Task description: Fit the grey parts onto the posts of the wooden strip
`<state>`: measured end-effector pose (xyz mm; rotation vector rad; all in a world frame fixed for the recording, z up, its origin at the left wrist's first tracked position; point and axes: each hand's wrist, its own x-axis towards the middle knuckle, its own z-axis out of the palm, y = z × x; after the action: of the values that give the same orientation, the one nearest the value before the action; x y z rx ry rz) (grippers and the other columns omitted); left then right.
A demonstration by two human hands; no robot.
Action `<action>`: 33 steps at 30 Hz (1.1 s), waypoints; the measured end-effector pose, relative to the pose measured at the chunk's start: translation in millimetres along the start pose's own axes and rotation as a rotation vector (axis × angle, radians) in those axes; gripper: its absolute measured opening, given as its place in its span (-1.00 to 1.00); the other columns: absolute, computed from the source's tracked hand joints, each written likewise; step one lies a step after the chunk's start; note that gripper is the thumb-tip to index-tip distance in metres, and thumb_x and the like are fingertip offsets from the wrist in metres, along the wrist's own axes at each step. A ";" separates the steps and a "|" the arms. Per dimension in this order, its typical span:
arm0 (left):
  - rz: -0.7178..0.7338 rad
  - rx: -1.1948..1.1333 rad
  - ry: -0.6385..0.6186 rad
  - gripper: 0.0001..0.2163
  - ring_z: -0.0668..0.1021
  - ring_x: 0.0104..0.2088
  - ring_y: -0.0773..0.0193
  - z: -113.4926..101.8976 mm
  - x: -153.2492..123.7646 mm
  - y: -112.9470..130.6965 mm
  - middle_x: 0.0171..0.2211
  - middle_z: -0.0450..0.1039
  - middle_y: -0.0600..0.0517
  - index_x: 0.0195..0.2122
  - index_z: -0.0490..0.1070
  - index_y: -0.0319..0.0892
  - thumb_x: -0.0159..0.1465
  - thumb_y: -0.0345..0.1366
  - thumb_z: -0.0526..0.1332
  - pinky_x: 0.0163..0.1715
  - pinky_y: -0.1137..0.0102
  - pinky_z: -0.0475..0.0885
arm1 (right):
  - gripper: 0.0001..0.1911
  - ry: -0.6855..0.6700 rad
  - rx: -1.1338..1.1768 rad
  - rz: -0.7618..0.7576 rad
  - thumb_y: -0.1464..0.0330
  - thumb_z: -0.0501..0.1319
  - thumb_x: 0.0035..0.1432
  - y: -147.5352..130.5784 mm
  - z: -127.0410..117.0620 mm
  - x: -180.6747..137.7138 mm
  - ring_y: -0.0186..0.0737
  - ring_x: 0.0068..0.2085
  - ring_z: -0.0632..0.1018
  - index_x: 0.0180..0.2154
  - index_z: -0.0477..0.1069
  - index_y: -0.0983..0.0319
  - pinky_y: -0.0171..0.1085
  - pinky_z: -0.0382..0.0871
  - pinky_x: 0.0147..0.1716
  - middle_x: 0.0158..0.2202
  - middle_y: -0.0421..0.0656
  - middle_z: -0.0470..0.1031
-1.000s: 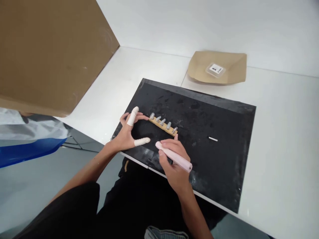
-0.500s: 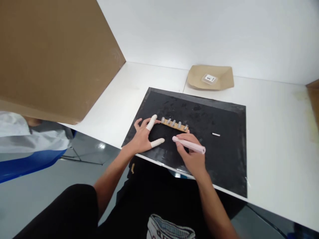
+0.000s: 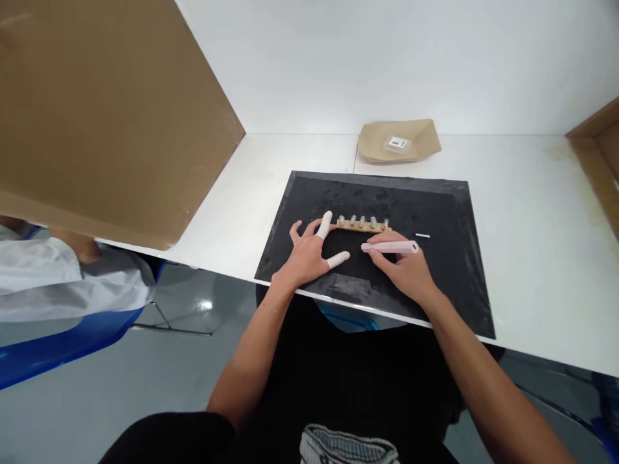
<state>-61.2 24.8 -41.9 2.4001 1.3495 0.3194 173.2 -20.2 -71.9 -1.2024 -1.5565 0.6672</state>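
Note:
A narrow wooden strip [image 3: 362, 225] with several grey pegs standing in a row lies on a black mat [image 3: 435, 212]. My left hand [image 3: 312, 250] rests on the mat with fingers spread, white cots on the index finger and thumb, and the index tip touches the strip's left end. My right hand [image 3: 403, 264] is closed around a pale pink pen-shaped tool [image 3: 389, 246], held level just in front of the strip's right end. A small white stick [image 3: 422, 236] lies on the mat right of the tool.
A brown paper tray [image 3: 416, 138] holding a small clear packet [image 3: 396, 143] sits at the back of the white table [image 3: 532, 212]. A large cardboard panel [image 3: 97, 109] stands at left, another cardboard edge [image 3: 597, 138] at far right. A person in white [image 3: 58, 277] sits at left.
The view has tilted up and shifted, so mat and hands appear higher and more square-on. Both hands keep their hold and places by the strip; the tool now lies more level.

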 end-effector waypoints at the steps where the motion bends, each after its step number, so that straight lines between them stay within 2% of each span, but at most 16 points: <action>1: -0.002 -0.001 -0.011 -0.07 0.18 0.48 -0.02 1.1 1.9 0.8 0.35 0.36 -0.22 0.54 -0.47 -0.12 0.41 0.02 0.19 0.43 -0.15 -0.30 | -0.90 -0.005 -0.004 0.004 0.29 0.33 0.27 2.7 -1.8 0.3 -0.16 -0.12 0.64 -0.26 0.63 0.14 -0.06 0.48 0.09 -0.16 -0.17 0.64; 4: -0.014 -0.004 -0.032 -0.11 0.18 0.48 0.00 2.0 4.7 1.7 0.39 0.30 -0.24 0.54 -0.39 -0.12 0.41 -0.01 0.20 0.44 -0.17 -0.32 | -0.87 -0.020 -0.011 0.005 0.26 0.33 0.28 7.5 -3.4 0.7 -0.15 -0.12 0.64 -0.27 0.63 0.15 -0.10 0.51 0.02 -0.15 -0.16 0.64; 7: -0.013 -0.005 -0.056 -0.19 0.16 0.50 -0.01 -1.3 3.6 0.9 0.42 0.24 -0.25 0.53 -0.22 -0.11 0.41 -0.01 0.19 0.45 -0.17 -0.31 | -0.85 -0.003 -0.027 -0.003 0.26 0.32 0.30 9.0 -1.4 -0.1 -0.14 -0.13 0.65 -0.29 0.61 0.16 -0.09 0.54 -0.03 -0.16 -0.15 0.64; 10: -0.007 -0.007 -0.063 -0.20 0.13 0.52 -0.03 -7.6 -1.9 -0.2 0.46 0.17 -0.26 0.52 -0.16 -0.10 0.39 -0.02 0.22 0.46 -0.17 -0.29 | -0.88 0.049 -0.051 -0.042 0.29 0.32 0.29 9.4 1.2 -2.5 -0.14 -0.14 0.65 -0.29 0.59 0.16 0.07 0.45 0.20 -0.18 -0.16 0.65; 12: -0.012 -0.014 -0.041 -0.17 0.10 0.53 0.00 -12.3 -7.9 -0.8 0.47 0.14 -0.23 0.53 -0.27 -0.08 0.40 -0.04 0.21 0.46 -0.16 -0.30 | -0.91 0.086 -0.064 -0.089 0.33 0.31 0.29 8.7 2.6 -4.9 -0.16 -0.16 0.66 -0.28 0.58 0.16 0.17 0.26 0.37 -0.20 -0.17 0.64; 14: -0.018 -0.023 -0.022 -0.15 0.11 0.52 0.00 -16.8 -13.9 -2.1 0.48 0.12 -0.21 0.53 -0.32 -0.05 0.40 -0.03 0.21 0.46 -0.15 -0.30 | -0.93 0.116 -0.079 -0.136 0.35 0.30 0.30 6.6 3.8 -7.4 -0.18 -0.17 0.65 -0.26 0.57 0.15 0.19 0.22 0.40 -0.21 -0.18 0.64; 17: -0.023 -0.030 0.000 -0.18 0.10 0.53 -0.06 -22.4 -14.9 -6.5 0.50 0.09 -0.21 0.52 -0.17 -0.05 0.38 -0.02 0.26 0.46 -0.14 -0.23 | -0.96 0.171 -0.112 -0.204 0.40 0.31 0.29 1.0 5.5 -10.1 -0.21 -0.18 0.65 -0.24 0.56 0.15 0.19 0.27 0.39 -0.21 -0.19 0.64; 20: -0.007 -0.032 0.029 -0.35 0.10 0.52 -0.08 -26.3 1.6 -13.5 0.49 0.11 -0.15 0.42 0.13 -0.01 0.37 -0.02 0.27 0.45 -0.13 -0.14 | -0.93 0.267 -0.156 -0.251 0.44 0.33 0.26 -4.1 6.6 -10.7 -0.23 -0.20 0.65 -0.21 0.55 0.16 0.20 0.31 0.37 -0.23 -0.20 0.64; 23: 0.041 -0.026 0.038 -0.46 0.12 0.50 -0.14 -29.1 32.8 -19.8 0.46 0.19 -0.11 0.27 0.35 -0.01 0.31 0.00 0.36 0.43 -0.16 -0.15 | -0.90 0.420 -0.195 -0.243 0.45 0.34 0.26 -4.6 5.4 -9.8 -0.21 -0.19 0.64 -0.18 0.56 0.17 0.22 0.39 0.31 -0.22 -0.17 0.64; 28: 0.224 -0.007 -0.066 -0.38 0.14 0.48 -0.20 -32.9 82.2 -20.9 0.44 0.23 -0.10 0.18 0.46 -0.01 0.12 0.01 0.52 0.41 -0.15 -0.11 | -0.89 0.593 -0.204 -0.177 0.44 0.32 0.27 1.7 1.4 -9.7 -0.21 -0.17 0.62 -0.16 0.56 0.17 0.24 0.40 0.31 -0.20 -0.16 0.61; 33: 0.342 0.016 -0.142 -0.48 0.12 0.48 -0.23 -33.5 102.4 -15.1 0.44 0.23 -0.13 0.16 0.48 -0.04 0.18 -0.08 0.46 0.40 -0.20 -0.13 | -0.88 0.587 -0.203 -0.097 0.43 0.32 0.28 2.0 2.1 -10.4 -0.21 -0.16 0.61 -0.15 0.56 0.14 0.26 0.38 0.32 -0.18 -0.18 0.61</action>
<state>-32.3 126.6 -16.1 2.6082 0.8823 0.2215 171.8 -28.7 -78.3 -1.3131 -1.1877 0.0703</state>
